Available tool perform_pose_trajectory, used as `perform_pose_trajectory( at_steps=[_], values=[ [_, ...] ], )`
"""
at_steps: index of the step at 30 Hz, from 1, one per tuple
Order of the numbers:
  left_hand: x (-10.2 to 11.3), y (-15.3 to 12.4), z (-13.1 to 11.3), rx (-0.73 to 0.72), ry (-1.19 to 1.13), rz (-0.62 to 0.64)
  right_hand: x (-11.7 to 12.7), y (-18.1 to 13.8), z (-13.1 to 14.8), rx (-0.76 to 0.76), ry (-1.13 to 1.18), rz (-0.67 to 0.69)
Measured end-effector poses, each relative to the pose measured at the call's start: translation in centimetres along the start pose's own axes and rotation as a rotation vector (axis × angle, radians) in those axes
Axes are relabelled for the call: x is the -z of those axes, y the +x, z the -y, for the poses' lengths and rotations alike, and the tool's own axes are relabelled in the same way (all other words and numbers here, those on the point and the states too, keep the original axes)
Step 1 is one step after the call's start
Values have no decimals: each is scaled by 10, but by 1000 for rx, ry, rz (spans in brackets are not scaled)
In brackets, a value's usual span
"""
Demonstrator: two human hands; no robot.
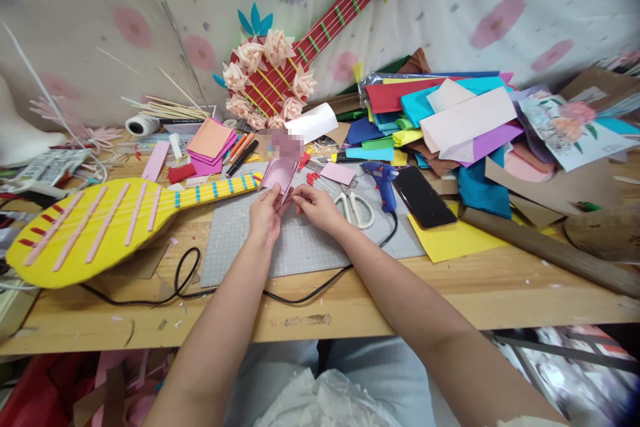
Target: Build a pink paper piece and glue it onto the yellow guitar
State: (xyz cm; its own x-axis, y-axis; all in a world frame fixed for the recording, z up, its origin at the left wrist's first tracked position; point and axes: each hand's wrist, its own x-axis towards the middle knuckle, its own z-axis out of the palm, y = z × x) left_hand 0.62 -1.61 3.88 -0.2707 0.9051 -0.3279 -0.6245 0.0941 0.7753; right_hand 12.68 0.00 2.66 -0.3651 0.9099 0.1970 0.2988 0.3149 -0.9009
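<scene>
My left hand (264, 217) and my right hand (315, 205) meet over a grey cutting mat (300, 247) and together pinch a small pink paper piece (280, 175) at its lower edge. The paper stands up from my fingertips, slightly folded. Both hands have fingers pressed together on it. A yellow paper guitar (100, 223) with pink strips lies just left of my left hand. White-handled scissors (356, 207) and a blue glue gun (383, 180) lie just right of my right hand.
A black phone (423, 197) rests on yellow paper (450, 240). A heap of coloured paper sheets (450, 120) fills the right back. A red guitar with paper flowers (280, 80) leans on the wall. A black cable (200, 280) loops across the wooden table (350, 307). Markers (243, 150) lie behind.
</scene>
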Motion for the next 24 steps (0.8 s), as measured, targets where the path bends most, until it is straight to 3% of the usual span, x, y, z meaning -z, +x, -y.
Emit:
perform_pose_trajectory(
  at_steps=[7, 15, 24],
  values=[
    [2, -2, 0, -131, 109, 17, 3, 2, -8, -40, 30, 3],
    [2, 0, 12, -185, 225, 53, 4, 6, -13, -93, 66, 27],
    [11, 9, 1, -222, 109, -18, 22, 1, -15, -82, 43, 68]
  ],
)
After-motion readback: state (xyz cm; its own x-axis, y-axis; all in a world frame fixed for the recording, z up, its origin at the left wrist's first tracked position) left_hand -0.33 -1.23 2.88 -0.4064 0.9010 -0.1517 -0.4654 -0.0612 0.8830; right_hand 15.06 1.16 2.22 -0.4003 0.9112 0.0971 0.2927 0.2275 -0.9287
